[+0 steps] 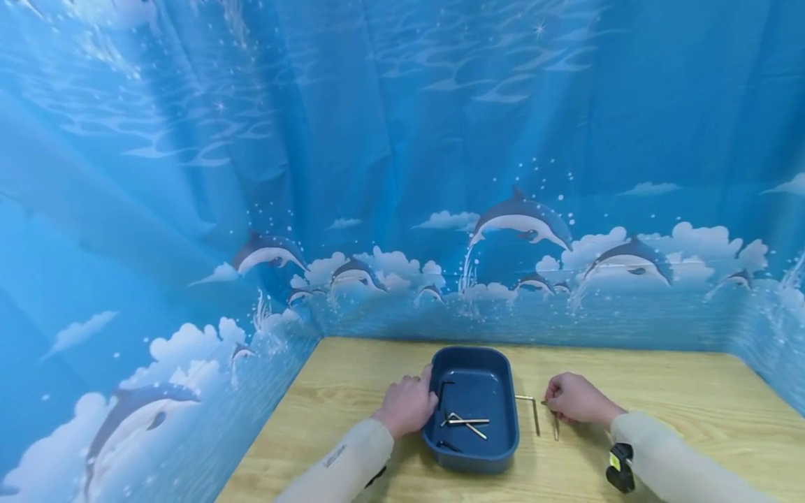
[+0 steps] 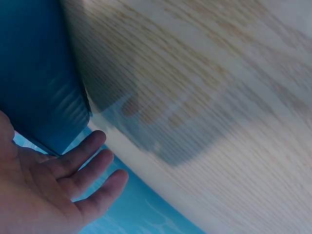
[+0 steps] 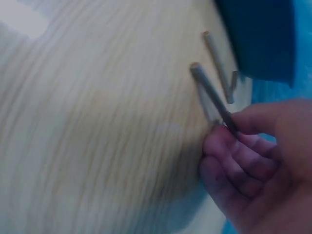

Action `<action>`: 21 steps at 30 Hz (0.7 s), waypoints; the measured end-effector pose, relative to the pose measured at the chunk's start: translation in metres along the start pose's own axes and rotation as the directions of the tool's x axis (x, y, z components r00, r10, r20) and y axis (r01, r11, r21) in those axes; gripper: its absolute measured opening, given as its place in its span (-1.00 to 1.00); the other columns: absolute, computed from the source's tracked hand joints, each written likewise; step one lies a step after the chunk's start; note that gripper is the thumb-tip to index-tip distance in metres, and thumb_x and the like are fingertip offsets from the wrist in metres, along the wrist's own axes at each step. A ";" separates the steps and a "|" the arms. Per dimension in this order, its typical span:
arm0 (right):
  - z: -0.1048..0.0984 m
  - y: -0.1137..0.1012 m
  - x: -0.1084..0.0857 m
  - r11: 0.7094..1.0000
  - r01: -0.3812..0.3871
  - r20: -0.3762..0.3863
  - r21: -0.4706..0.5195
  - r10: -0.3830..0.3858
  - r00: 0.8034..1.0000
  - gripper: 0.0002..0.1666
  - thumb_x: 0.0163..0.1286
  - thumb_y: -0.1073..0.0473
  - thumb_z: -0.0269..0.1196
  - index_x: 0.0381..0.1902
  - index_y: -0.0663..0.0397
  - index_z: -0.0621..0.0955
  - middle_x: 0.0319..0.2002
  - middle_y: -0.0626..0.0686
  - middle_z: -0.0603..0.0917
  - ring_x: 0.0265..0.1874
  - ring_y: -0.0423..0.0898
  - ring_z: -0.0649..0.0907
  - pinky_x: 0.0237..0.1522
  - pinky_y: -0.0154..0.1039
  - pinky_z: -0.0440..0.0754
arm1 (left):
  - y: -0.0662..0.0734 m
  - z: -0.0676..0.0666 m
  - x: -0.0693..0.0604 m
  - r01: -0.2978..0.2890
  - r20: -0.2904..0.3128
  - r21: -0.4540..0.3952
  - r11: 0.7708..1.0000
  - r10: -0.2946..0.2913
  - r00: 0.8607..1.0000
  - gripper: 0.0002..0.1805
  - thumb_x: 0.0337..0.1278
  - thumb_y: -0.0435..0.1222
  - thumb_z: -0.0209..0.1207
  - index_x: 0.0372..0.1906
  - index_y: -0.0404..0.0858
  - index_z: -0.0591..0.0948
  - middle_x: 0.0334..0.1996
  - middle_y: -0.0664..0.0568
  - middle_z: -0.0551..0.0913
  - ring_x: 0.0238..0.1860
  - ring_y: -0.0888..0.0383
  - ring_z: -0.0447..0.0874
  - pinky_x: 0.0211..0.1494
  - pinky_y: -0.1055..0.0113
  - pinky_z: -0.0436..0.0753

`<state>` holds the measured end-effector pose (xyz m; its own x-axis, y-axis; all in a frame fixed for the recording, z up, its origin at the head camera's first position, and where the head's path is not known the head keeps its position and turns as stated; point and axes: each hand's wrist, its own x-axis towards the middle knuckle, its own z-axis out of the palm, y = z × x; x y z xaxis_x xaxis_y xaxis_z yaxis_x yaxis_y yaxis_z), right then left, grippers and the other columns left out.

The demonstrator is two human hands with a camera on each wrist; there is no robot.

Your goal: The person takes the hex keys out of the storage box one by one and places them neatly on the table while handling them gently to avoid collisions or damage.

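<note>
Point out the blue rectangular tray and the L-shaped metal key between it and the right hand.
Blue rectangular tray (image 1: pixel 476 395), head view: bare inside floor.
L-shaped metal key (image 1: pixel 537 417), head view: long arm.

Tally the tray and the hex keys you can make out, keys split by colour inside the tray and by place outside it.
Tray: 1
Dark keys inside: 2
Gold keys inside: 2
Key lying outside: 1
Key in right hand: 1
Total: 7

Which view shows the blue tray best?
Head: the blue tray shows whole, inside included, with L-shaped keys in it. The left wrist view catches only part of its outside; the right wrist view, only a blurred piece at the top right.
</note>
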<state>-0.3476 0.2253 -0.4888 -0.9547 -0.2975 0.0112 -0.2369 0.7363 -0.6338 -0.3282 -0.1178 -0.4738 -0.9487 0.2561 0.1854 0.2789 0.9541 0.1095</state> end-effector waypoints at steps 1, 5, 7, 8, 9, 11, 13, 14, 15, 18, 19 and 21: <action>0.001 0.000 0.001 0.998 0.022 -0.019 -0.055 -0.023 1.000 -0.86 0.30 0.34 0.24 -0.47 0.11 0.59 -0.63 -0.03 0.55 -0.65 -0.15 0.51 -0.54 -0.25 0.47 | 0.000 0.000 0.000 -0.002 0.000 0.002 1.000 0.002 1.000 -0.39 0.39 -0.12 0.01 0.47 -0.20 0.33 0.00 -0.16 0.73 -0.01 -0.10 0.69 -0.01 -0.09 0.63; 0.005 -0.002 0.003 0.961 0.089 -0.076 -0.261 -0.112 0.991 -0.80 0.27 0.29 0.31 -0.53 0.00 0.56 -0.58 -0.09 0.53 -0.57 -0.16 0.47 -0.44 -0.19 0.45 | 0.000 -0.001 0.000 -0.007 0.006 0.016 1.000 0.007 1.000 -0.39 0.40 -0.11 -0.01 0.48 -0.19 0.32 0.00 -0.16 0.73 0.00 -0.10 0.69 -0.01 -0.08 0.63; 0.006 -0.004 0.004 0.941 0.093 -0.088 -0.324 -0.128 0.988 -0.78 0.25 0.28 0.32 -0.54 -0.03 0.54 -0.56 -0.11 0.53 -0.54 -0.16 0.47 -0.44 -0.17 0.46 | 0.000 -0.001 0.001 -0.011 0.010 0.022 1.000 0.011 1.000 -0.39 0.41 -0.11 -0.02 0.49 -0.19 0.32 0.00 -0.16 0.73 0.00 -0.10 0.69 -0.01 -0.08 0.63; 0.007 -0.005 0.004 0.933 0.091 -0.093 -0.347 -0.131 0.987 -0.78 0.24 0.29 0.31 -0.54 -0.05 0.53 -0.56 -0.11 0.53 -0.54 -0.15 0.46 -0.45 -0.16 0.46 | -0.001 -0.001 0.001 -0.014 0.006 0.023 1.000 0.014 1.000 -0.39 0.40 -0.11 -0.02 0.48 -0.20 0.33 -0.01 -0.16 0.73 -0.01 -0.10 0.69 -0.02 -0.08 0.63; 0.007 -0.006 0.005 0.927 0.090 -0.095 -0.364 -0.133 0.986 -0.77 0.23 0.29 0.31 -0.55 -0.05 0.52 -0.57 -0.11 0.52 -0.54 -0.15 0.46 -0.46 -0.15 0.45 | -0.001 -0.001 0.000 -0.014 0.007 0.023 1.000 0.014 1.000 -0.39 0.40 -0.11 -0.02 0.48 -0.20 0.33 -0.01 -0.16 0.73 0.00 -0.10 0.69 -0.02 -0.08 0.62; 0.008 -0.007 0.005 0.915 0.092 -0.099 -0.392 -0.141 0.985 -0.76 0.22 0.30 0.28 -0.57 -0.07 0.50 -0.58 -0.12 0.51 -0.56 -0.15 0.45 -0.49 -0.16 0.43 | -0.001 0.000 0.000 -0.013 0.010 0.022 1.000 0.013 1.000 -0.39 0.40 -0.11 -0.02 0.48 -0.20 0.32 0.00 -0.16 0.73 0.00 -0.10 0.68 -0.01 -0.08 0.62; 0.010 -0.008 0.005 0.910 0.091 -0.104 -0.405 -0.144 0.984 -0.74 0.22 0.30 0.27 -0.59 -0.07 0.48 -0.60 -0.12 0.48 -0.58 -0.15 0.44 -0.52 -0.17 0.41 | -0.001 0.001 0.000 -0.010 0.011 0.023 1.000 0.009 1.000 -0.39 0.41 -0.10 -0.03 0.48 -0.19 0.33 0.01 -0.15 0.73 0.01 -0.09 0.68 0.00 -0.08 0.62; 0.010 -0.008 0.006 0.910 0.089 -0.105 -0.406 -0.143 0.984 -0.73 0.23 0.30 0.26 -0.59 -0.07 0.48 -0.60 -0.12 0.48 -0.58 -0.15 0.43 -0.52 -0.17 0.40 | -0.001 0.001 0.000 -0.007 0.010 0.021 1.000 0.007 1.000 -0.39 0.41 -0.10 -0.02 0.48 -0.20 0.33 0.01 -0.15 0.73 0.01 -0.09 0.68 0.00 -0.08 0.62; 0.011 -0.008 0.006 0.909 0.087 -0.104 -0.407 -0.141 0.984 -0.73 0.24 0.30 0.25 -0.60 -0.07 0.47 -0.61 -0.12 0.47 -0.59 -0.15 0.43 -0.53 -0.18 0.39 | -0.001 0.001 0.000 -0.003 0.015 0.022 1.000 0.003 1.000 -0.39 0.42 -0.10 -0.03 0.49 -0.19 0.32 0.02 -0.14 0.72 0.02 -0.08 0.68 0.01 -0.08 0.62; 0.013 -0.007 0.008 0.910 0.082 -0.110 -0.405 -0.138 0.984 -0.72 0.25 0.31 0.24 -0.60 -0.07 0.47 -0.61 -0.12 0.47 -0.59 -0.15 0.43 -0.53 -0.18 0.39 | -0.001 0.001 0.000 0.006 0.024 0.023 1.000 -0.007 1.000 -0.39 0.42 -0.09 -0.03 0.50 -0.18 0.31 0.04 -0.13 0.72 0.04 -0.08 0.67 0.03 -0.08 0.62; 0.013 -0.006 0.009 0.911 0.083 -0.110 -0.404 -0.138 0.984 -0.72 0.25 0.32 0.23 -0.60 -0.06 0.47 -0.60 -0.11 0.47 -0.58 -0.15 0.43 -0.52 -0.18 0.39 | -0.001 0.001 0.000 0.009 0.027 0.023 1.000 -0.010 1.000 -0.38 0.42 -0.09 -0.03 0.50 -0.18 0.31 0.04 -0.13 0.72 0.04 -0.08 0.67 0.03 -0.08 0.62; 0.014 -0.006 0.010 0.911 0.085 -0.109 -0.403 -0.140 0.984 -0.73 0.25 0.34 0.22 -0.59 -0.06 0.48 -0.59 -0.11 0.48 -0.58 -0.15 0.43 -0.51 -0.18 0.40 | -0.001 0.000 0.000 0.014 0.035 0.020 1.000 -0.015 0.999 -0.38 0.43 -0.09 -0.03 0.50 -0.18 0.30 0.05 -0.13 0.71 0.05 -0.07 0.67 0.05 -0.08 0.62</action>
<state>-0.3535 0.2096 -0.4954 -0.9260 -0.3296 0.1838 -0.3696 0.8907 -0.2647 -0.3288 -0.1185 -0.4742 -0.9574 0.2470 0.1495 0.2622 0.9606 0.0922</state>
